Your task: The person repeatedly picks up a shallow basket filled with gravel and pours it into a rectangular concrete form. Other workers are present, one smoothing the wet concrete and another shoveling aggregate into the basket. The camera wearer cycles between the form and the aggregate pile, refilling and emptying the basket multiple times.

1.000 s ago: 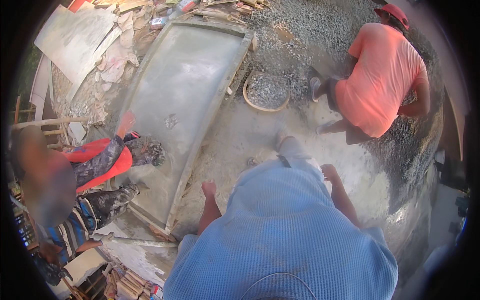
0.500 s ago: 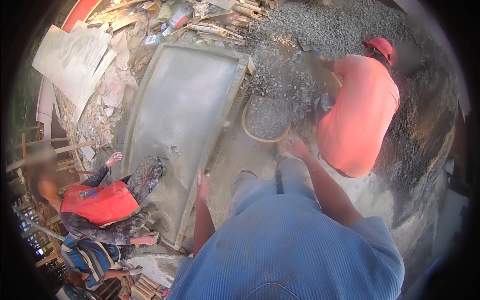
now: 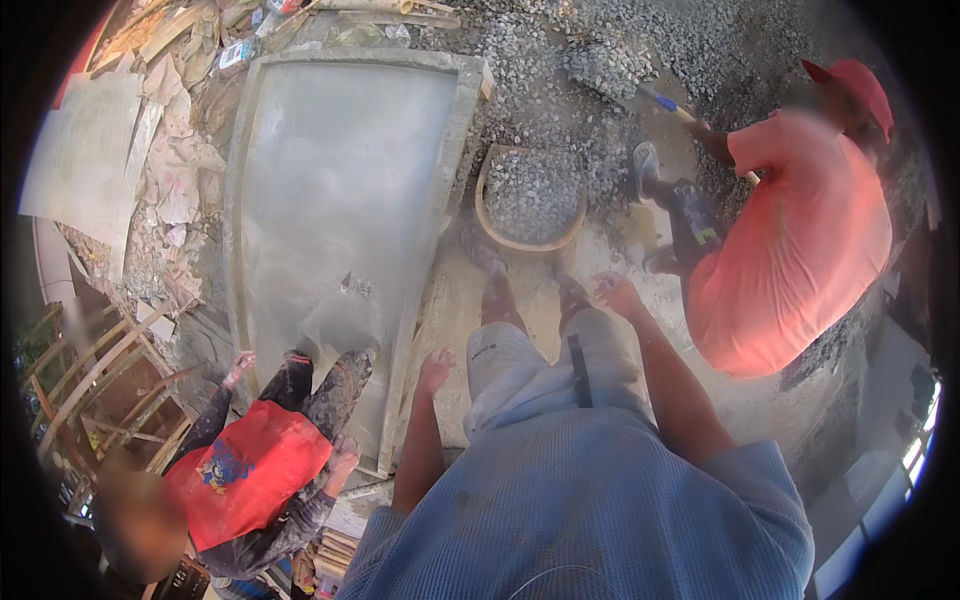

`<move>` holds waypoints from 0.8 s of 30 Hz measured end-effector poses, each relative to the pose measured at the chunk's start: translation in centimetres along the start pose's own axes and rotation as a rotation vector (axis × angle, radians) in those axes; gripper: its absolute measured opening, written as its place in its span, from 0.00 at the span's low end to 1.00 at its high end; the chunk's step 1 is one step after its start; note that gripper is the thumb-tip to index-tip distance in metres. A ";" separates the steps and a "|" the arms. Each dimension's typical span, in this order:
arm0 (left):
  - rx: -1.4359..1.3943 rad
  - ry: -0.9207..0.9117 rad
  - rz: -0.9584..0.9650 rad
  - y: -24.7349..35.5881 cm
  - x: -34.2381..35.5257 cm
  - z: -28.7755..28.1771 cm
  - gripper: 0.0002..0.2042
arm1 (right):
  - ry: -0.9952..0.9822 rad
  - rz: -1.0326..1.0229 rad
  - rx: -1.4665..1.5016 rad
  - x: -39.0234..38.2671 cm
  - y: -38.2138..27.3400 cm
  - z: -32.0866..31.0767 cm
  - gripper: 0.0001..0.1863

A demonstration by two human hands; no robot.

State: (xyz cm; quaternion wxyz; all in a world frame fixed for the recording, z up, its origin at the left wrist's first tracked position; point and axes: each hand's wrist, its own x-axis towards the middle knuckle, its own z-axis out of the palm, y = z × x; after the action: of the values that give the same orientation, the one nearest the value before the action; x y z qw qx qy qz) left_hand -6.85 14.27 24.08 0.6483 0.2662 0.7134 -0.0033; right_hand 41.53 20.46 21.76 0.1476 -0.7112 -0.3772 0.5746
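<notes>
My left hand [image 3: 437,368] hangs beside my left leg, close to the long edge of a shallow formwork bed [image 3: 402,330]. Its fingers are loosely bent and apart, holding nothing. In front of my right thigh is my right hand [image 3: 618,292], also free, with fingers half stretched and spread. A tub with a rounded pale rim [image 3: 530,246] stands on the ground just ahead of my feet, beyond both hands. Grey gravel [image 3: 535,195] lies heaped in it. Neither hand touches the tub or the bed.
At right a bent-over co-worker in a coral shirt [image 3: 790,240] holds a shovel [image 3: 660,98] loaded with gravel. A co-worker in a red vest [image 3: 250,470] is at the bed's near left end. Loose gravel [image 3: 710,45] spreads at the back; rubble and boards [image 3: 80,150] lie left.
My left hand has come away from the bed's edge. The coral-shirted co-worker has shifted right, with a loaded shovel now visible. The tub's gravel looks fuller. The red-vested co-worker appears more upright in view.
</notes>
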 end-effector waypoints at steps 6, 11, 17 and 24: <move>0.311 0.195 0.295 6.5 7.3 -3.6 0.17 | 0.018 0.388 0.276 0.0 -0.8 2.3 0.17; 0.201 -0.002 0.193 11.0 15.9 -1.4 0.18 | 0.119 0.518 0.301 6.1 3.5 3.4 0.17; 0.440 -0.018 0.334 13.2 45.3 9.0 0.32 | 0.264 0.577 0.311 29.1 20.0 6.3 0.16; 0.245 0.507 0.228 12.4 69.2 14.1 0.29 | 0.401 0.610 0.655 50.1 31.5 10.0 0.31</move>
State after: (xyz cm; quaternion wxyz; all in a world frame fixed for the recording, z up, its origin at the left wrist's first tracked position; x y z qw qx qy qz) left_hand 9.69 45.96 -38.09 0.4089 0.4133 0.8121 0.0499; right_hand 46.53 32.44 -36.85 0.2584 -0.8019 0.0848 0.5319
